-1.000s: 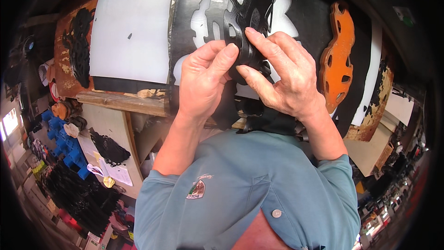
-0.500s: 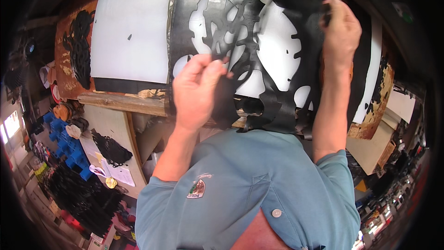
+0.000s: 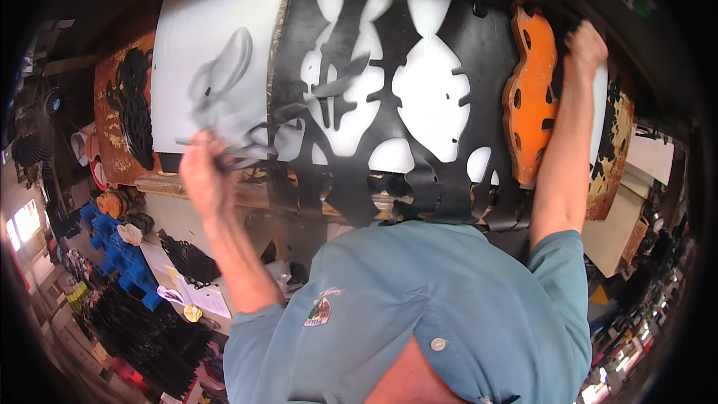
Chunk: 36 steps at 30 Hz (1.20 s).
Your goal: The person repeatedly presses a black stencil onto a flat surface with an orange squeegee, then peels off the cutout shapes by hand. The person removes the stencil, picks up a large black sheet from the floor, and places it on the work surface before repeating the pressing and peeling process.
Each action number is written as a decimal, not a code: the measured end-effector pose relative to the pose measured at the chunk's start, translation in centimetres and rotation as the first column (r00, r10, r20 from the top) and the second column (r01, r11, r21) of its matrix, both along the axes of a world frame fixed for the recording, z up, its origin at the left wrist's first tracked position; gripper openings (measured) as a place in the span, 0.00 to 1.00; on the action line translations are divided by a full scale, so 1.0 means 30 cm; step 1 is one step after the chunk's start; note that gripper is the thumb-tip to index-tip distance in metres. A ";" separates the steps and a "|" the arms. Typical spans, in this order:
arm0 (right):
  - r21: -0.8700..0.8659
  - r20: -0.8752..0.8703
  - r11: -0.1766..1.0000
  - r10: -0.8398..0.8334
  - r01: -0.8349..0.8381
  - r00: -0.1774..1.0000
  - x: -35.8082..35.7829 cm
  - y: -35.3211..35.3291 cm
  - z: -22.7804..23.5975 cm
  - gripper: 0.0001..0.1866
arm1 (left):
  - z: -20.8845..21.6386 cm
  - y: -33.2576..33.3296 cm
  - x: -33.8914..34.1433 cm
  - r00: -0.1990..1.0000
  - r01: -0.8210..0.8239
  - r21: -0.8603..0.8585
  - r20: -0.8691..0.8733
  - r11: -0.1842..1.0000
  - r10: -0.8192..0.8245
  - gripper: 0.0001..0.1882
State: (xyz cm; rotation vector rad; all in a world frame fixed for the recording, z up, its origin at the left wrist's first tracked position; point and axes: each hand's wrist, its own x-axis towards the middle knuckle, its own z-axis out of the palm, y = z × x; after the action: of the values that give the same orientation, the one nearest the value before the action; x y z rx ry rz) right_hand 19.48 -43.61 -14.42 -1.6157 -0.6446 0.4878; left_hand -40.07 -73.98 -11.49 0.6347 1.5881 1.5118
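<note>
My left hand [image 3: 206, 176] is closed on a blurred black cut-out strip [image 3: 262, 142] of sheet material, which swings over the white board at the left. My right hand [image 3: 585, 46] is curled closed at the far right, past an orange cutting die [image 3: 529, 97]; what its fingers hold, if anything, is hidden. The die is a long wavy-edged block with dark slots, lying on the black sheet [image 3: 490, 67]. Leaf-shaped openings in that sheet show the white surface under it. Its near edge hangs in ragged tongues over the table edge, close to my body.
The white board [image 3: 213, 30] covers the table's left part. Beyond it, a heap of black cut pieces [image 3: 134, 105] lies on a rusty brown surface. Blue plastic crates [image 3: 123, 251] and papers [image 3: 196, 295] are lower left. A wooden rail [image 3: 176, 185] runs along the front edge.
My left hand has moved left, carrying the black strip off the sheet and over the white board. My right hand has shifted right and outward, and the orange die is now uncovered.
</note>
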 end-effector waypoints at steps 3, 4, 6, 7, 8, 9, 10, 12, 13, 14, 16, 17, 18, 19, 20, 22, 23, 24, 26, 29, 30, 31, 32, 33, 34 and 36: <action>0.042 0.120 0.998 -0.047 0.042 0.992 0.061 -0.019 0.046 0.15 | 0.030 -0.104 -0.144 0.955 -0.283 0.087 0.118 0.955 0.272 0.12; 0.066 0.050 0.989 0.127 -0.130 0.991 0.050 -0.040 0.061 0.15 | 0.027 -0.129 -0.163 0.959 -0.282 0.026 0.041 0.959 0.280 0.12; 0.107 0.095 0.929 0.345 -0.355 0.934 -0.062 -0.075 0.058 0.16 | 0.026 -0.157 -0.183 0.985 -0.148 -0.042 -0.096 0.988 0.144 0.12; 0.116 0.199 0.865 0.461 -0.488 0.865 -0.129 -0.104 0.066 0.17 | 0.032 -0.160 -0.185 0.998 -0.051 -0.033 -0.046 0.998 0.049 0.13; 0.119 0.159 0.857 0.481 -0.501 0.862 -0.209 -0.151 0.059 0.18 | 0.049 -0.156 -0.190 0.994 -0.051 -0.086 -0.103 0.995 0.042 0.13; 0.029 0.196 0.850 0.512 -0.526 0.837 -0.263 -0.179 0.082 0.18 | 0.079 -0.145 -0.202 0.997 0.026 -0.083 -0.064 0.996 -0.032 0.14; -0.040 0.219 0.830 0.551 -0.556 0.806 -0.322 -0.216 0.084 0.18 | 0.121 -0.128 -0.220 0.996 0.047 -0.098 -0.073 0.994 -0.055 0.14; -0.152 0.417 0.765 0.624 -0.626 0.661 -0.412 -0.270 0.082 0.18 | 0.236 -0.090 -0.272 0.967 0.076 -0.123 -0.234 0.990 -0.103 0.14; -0.206 0.539 0.756 0.618 -0.622 0.572 -0.443 -0.288 0.074 0.18 | 0.299 -0.065 -0.303 0.959 0.111 -0.084 -0.252 0.990 -0.129 0.14; -0.229 0.523 0.685 0.686 -0.692 0.506 -0.463 -0.304 0.065 0.19 | 0.360 -0.036 -0.333 0.944 0.095 -0.093 -0.307 0.991 -0.119 0.14; -0.275 0.505 0.629 0.738 -0.727 0.448 -0.479 -0.317 0.041 0.18 | 0.478 0.029 -0.388 0.910 0.125 -0.045 -0.393 0.991 -0.133 0.14; -0.300 0.526 0.615 0.745 -0.730 0.411 -0.480 -0.319 0.028 0.18 | 0.526 0.064 -0.415 0.885 0.202 0.017 -0.432 0.979 -0.175 0.14; -0.301 0.546 0.625 0.732 -0.720 0.407 -0.476 -0.317 0.017 0.18 | 0.573 0.098 -0.446 0.877 0.143 -0.009 -0.461 0.990 -0.131 0.14; -0.317 0.544 0.623 0.737 -0.715 0.401 -0.470 -0.315 0.009 0.18 | 0.607 0.133 -0.480 0.889 0.209 0.060 -0.427 0.976 -0.164 0.14; -0.325 0.511 0.643 0.736 -0.693 0.444 -0.465 -0.312 0.003 0.19 | 0.631 0.167 -0.521 0.884 0.150 0.077 -0.458 0.986 -0.098 0.14; -0.316 0.517 0.631 0.741 -0.709 0.429 -0.457 -0.307 -0.004 0.18 | 0.671 0.202 -0.626 0.909 0.070 0.169 -0.416 0.983 0.006 0.13; -0.331 0.514 0.647 0.734 -0.686 0.444 -0.454 -0.305 -0.006 0.18 | 0.675 0.205 -0.684 0.903 -0.016 0.197 -0.418 0.980 0.099 0.12; -0.326 0.527 0.634 0.738 -0.701 0.422 -0.452 -0.305 -0.006 0.18 | 0.654 0.196 -0.737 0.901 -0.027 0.238 -0.415 0.971 0.127 0.12; -0.325 0.508 0.629 0.746 -0.706 0.431 -0.448 -0.304 -0.008 0.18 | 0.581 0.173 -0.839 0.900 -0.064 0.288 -0.397 0.955 0.180 0.11; -0.332 0.503 0.639 0.742 -0.694 0.443 -0.442 -0.303 -0.019 0.17 | 0.334 0.123 -0.917 0.894 -0.254 0.273 -0.300 0.928 0.333 0.09; -0.351 0.518 0.644 0.738 -0.680 0.432 -0.439 -0.301 -0.025 0.17 | 0.240 0.104 -0.928 0.873 -0.348 0.176 -0.297 0.921 0.387 0.09; -0.353 0.513 0.647 0.738 -0.676 0.438 -0.434 -0.300 -0.029 0.17 | 0.147 0.085 -0.934 0.858 -0.458 0.041 -0.238 0.888 0.454 0.10; -0.356 0.509 0.649 0.738 -0.672 0.443 -0.430 -0.298 -0.033 0.17 | 0.061 0.061 -0.937 0.838 -0.513 -0.083 -0.265 0.855 0.477 0.09; -0.361 0.504 0.651 0.739 -0.668 0.447 -0.426 -0.297 -0.036 0.17 | -0.022 0.042 -0.936 0.809 -0.580 -0.121 -0.208 0.806 0.550 0.08; -0.356 0.500 0.650 0.739 -0.671 0.451 -0.422 -0.295 -0.037 0.17 | -0.075 0.029 -0.958 0.796 -0.604 -0.174 -0.173 0.778 0.580 0.08; -0.343 0.462 0.640 0.752 -0.687 0.470 -0.419 -0.292 -0.034 0.17 | -0.149 0.005 -1.006 0.787 -0.616 -0.163 -0.189 0.771 0.588 0.08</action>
State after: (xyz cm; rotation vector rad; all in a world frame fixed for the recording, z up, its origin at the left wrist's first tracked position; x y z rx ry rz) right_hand 6.90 -52.38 -15.44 -1.5250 -1.8603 0.6538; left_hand -70.26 -73.84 -15.98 0.0776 2.1601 1.7302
